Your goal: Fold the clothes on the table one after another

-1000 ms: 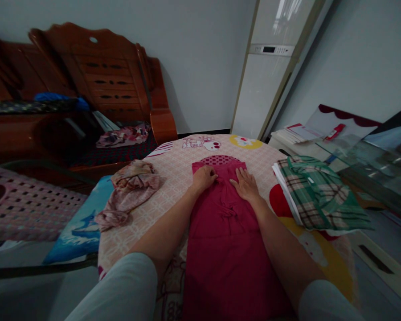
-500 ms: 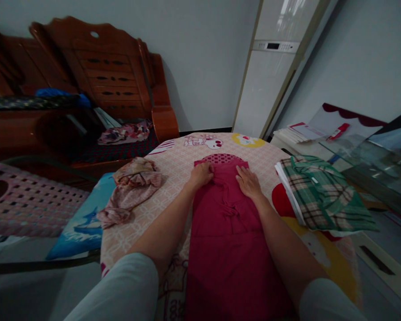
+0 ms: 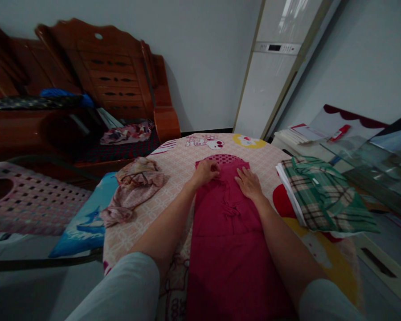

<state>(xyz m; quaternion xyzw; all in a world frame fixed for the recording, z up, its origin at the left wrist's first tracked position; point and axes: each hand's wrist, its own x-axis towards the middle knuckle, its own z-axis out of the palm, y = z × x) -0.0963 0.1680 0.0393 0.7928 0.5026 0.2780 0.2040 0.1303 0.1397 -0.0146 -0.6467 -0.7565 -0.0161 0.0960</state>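
Note:
A long magenta garment (image 3: pixel 225 254), folded narrow, lies lengthwise down the middle of the cloth-covered table (image 3: pixel 173 169). Gathered creases bunch up around its upper middle, and a seam crosses below them. My left hand (image 3: pixel 205 173) is over the garment's far left corner, fingers loosely curled, with a gap between thumb and forefinger. Nothing shows in that gap. Opposite it, my right hand (image 3: pixel 249 182) lies flat with fingers spread on the far right part of the fabric. Just past the far edge shows a dotted pink rounded piece (image 3: pixel 223 158).
A crumpled pinkish cloth (image 3: pixel 133 187) lies on the table's left, beside a blue cushion (image 3: pixel 87 223) and a pink woven chair back (image 3: pixel 30 200). Folded green plaid clothing (image 3: pixel 324 191) sits at the right edge, near a glass tank (image 3: pixel 387 165). A wooden bench (image 3: pixel 113 76) stands behind.
My left hand has lifted slightly and shifted right, its thumb and forefinger now apart. My right hand stays spread on the garment, and the view has shifted a little.

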